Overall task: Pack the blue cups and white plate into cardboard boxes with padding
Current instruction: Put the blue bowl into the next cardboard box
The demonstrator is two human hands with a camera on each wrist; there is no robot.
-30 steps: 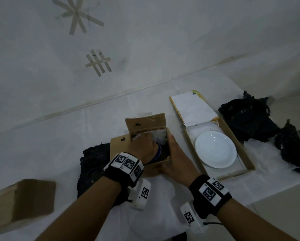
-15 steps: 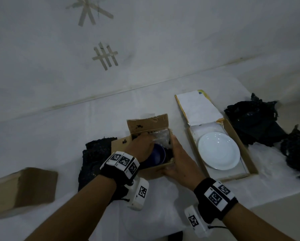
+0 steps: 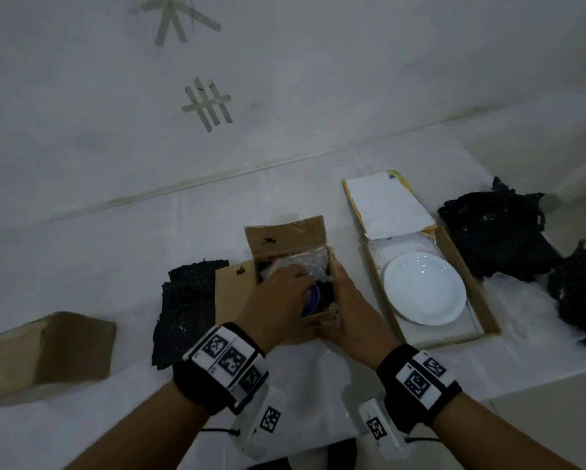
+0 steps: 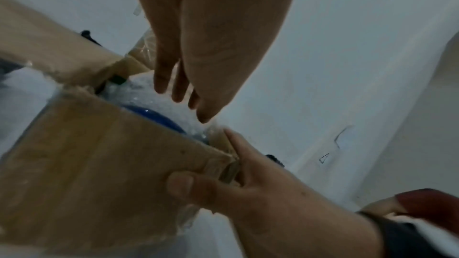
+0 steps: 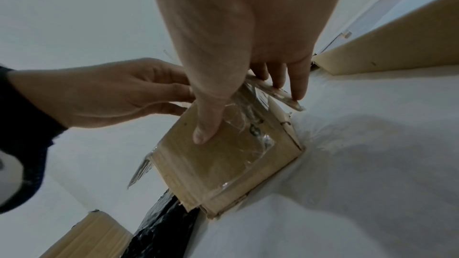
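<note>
A small open cardboard box point(image 3: 285, 236) stands at the table's middle. Inside it lies a blue cup point(image 3: 313, 298), its rim also showing as the blue cup point(image 4: 161, 118) in the left wrist view, under clear bubble wrap point(image 3: 307, 262). My left hand point(image 3: 295, 283) reaches into the box, and its straight fingers point(image 4: 182, 89) touch the wrap. My right hand point(image 3: 346, 307) grips the box's near right corner, thumb point(image 5: 206, 130) on the front wall and fingers on the side flap. The white plate point(image 3: 424, 288) lies in a flat open box point(image 3: 469, 279) to the right.
Black padding sheets point(image 3: 186, 307) lie left of the small box, and crumpled black padding point(image 3: 498, 239) sits far right. Another cardboard box point(image 3: 47, 354) lies on its side at the left. The table's edge runs close by at the lower right.
My left hand has shifted over the cup toward the bubble wrap at the back and now hides most of the blue. The right hand stays on the box corner.
</note>
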